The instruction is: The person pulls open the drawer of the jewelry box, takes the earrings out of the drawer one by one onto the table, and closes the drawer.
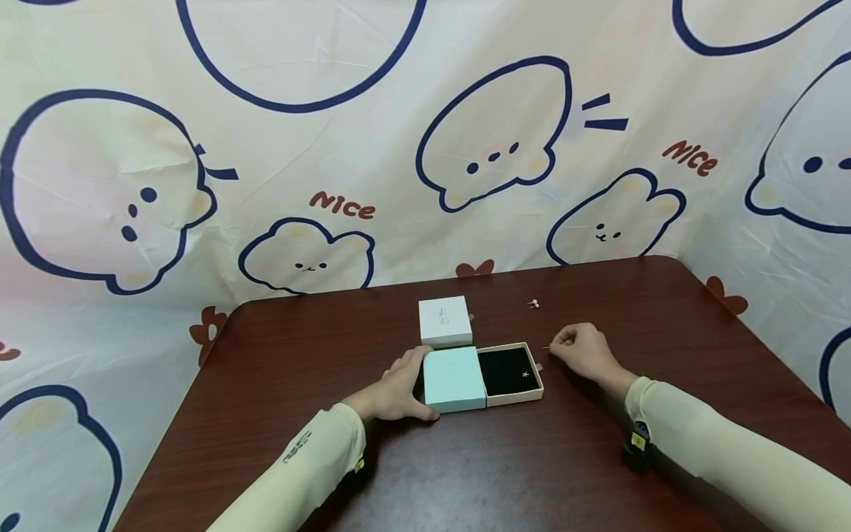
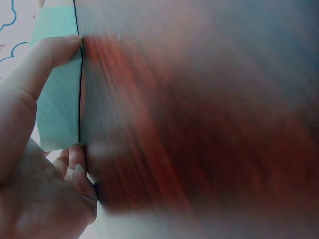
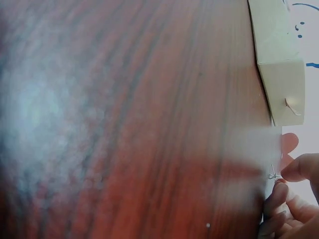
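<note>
A light blue sliding jewelry box (image 1: 455, 379) lies on the table, its cream drawer (image 1: 515, 400) pulled out to the right. On the drawer's black pad (image 1: 507, 369) sits a small star-shaped stud earring (image 1: 525, 374). My left hand (image 1: 397, 388) grips the blue sleeve from its left side, thumb along the front and fingers at the far side; the left wrist view shows the thumb (image 2: 55, 55) against the sleeve's wall. Right of the drawer, my right hand (image 1: 586, 353) pinches a tiny silver earring (image 3: 272, 175) between thumb and fingertips, its thin post sticking out.
A white square lid (image 1: 445, 321) with faint print stands just behind the blue sleeve. Two tiny whitish pieces (image 1: 534, 304) lie farther back on the dark wooden table (image 1: 319, 332). A patterned cloth (image 1: 399, 148) hangs behind the table and along its sides.
</note>
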`<state>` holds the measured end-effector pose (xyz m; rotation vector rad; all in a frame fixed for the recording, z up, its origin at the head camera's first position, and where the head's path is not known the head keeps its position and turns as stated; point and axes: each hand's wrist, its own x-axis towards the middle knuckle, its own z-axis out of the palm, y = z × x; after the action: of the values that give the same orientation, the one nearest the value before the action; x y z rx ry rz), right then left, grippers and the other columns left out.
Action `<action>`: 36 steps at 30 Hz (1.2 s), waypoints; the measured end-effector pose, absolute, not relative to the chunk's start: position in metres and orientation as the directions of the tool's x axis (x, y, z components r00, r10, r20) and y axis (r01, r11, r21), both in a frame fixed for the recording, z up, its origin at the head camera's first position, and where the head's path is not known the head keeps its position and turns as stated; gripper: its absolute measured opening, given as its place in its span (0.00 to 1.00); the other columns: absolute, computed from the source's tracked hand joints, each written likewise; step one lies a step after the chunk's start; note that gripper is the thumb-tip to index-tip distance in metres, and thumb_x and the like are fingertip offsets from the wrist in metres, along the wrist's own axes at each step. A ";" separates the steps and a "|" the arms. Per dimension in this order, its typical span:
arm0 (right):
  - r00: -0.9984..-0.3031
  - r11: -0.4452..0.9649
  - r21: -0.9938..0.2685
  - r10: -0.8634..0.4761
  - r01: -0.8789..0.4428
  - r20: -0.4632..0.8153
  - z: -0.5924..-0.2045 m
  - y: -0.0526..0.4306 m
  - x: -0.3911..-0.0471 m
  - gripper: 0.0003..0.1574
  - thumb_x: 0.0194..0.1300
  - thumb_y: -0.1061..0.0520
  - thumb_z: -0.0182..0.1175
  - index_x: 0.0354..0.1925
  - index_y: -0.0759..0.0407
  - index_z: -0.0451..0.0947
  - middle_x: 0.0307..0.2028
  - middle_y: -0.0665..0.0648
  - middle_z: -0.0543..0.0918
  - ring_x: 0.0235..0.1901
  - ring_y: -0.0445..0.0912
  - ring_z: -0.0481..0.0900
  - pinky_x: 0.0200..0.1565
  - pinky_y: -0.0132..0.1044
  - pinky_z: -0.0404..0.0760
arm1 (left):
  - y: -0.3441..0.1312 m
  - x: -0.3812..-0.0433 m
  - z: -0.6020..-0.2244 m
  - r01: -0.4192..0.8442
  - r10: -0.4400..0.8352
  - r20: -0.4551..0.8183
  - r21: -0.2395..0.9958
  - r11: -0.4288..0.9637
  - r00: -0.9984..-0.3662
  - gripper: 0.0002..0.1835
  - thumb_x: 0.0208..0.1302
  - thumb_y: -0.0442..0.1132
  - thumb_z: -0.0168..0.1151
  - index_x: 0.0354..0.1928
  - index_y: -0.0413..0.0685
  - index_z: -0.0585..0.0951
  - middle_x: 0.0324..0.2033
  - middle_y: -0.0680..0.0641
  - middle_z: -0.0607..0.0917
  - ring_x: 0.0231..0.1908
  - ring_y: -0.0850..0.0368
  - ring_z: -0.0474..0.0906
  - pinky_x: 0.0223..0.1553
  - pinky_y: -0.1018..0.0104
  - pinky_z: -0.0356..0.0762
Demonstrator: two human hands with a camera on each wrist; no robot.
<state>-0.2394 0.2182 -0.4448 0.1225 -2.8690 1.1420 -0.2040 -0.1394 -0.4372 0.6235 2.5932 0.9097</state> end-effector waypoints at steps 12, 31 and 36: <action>-0.996 0.689 -0.721 -0.094 -0.073 0.011 -0.442 0.222 -0.240 0.10 0.66 0.59 0.61 0.32 0.65 0.84 0.22 0.54 0.83 0.23 0.42 0.76 0.29 0.35 0.74 | -0.140 -0.202 -0.436 0.287 0.500 -0.160 0.656 0.698 -0.851 0.59 0.50 0.48 0.80 0.77 0.47 0.52 0.69 0.40 0.64 0.67 0.42 0.61 0.63 0.39 0.57; -0.988 0.670 -0.737 -0.154 -0.090 -0.019 -0.428 0.230 -0.236 0.14 0.71 0.57 0.60 0.38 0.68 0.85 0.35 0.62 0.87 0.26 0.43 0.81 0.31 0.38 0.78 | -0.139 -0.202 -0.436 0.297 0.501 -0.154 0.646 0.703 -0.852 0.58 0.49 0.48 0.80 0.76 0.46 0.53 0.67 0.41 0.66 0.65 0.43 0.62 0.62 0.40 0.59; -0.988 0.673 -0.733 -0.152 -0.099 -0.007 -0.423 0.229 -0.236 0.15 0.71 0.57 0.59 0.40 0.69 0.85 0.32 0.61 0.86 0.26 0.44 0.80 0.30 0.38 0.76 | -0.139 -0.202 -0.436 0.296 0.501 -0.158 0.644 0.705 -0.851 0.58 0.49 0.48 0.80 0.77 0.46 0.53 0.67 0.42 0.66 0.65 0.43 0.62 0.62 0.40 0.58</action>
<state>-0.2357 0.2295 -0.4226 0.2204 -2.9350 1.2785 -0.2025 -0.1394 -0.4361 0.6249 2.5925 0.8991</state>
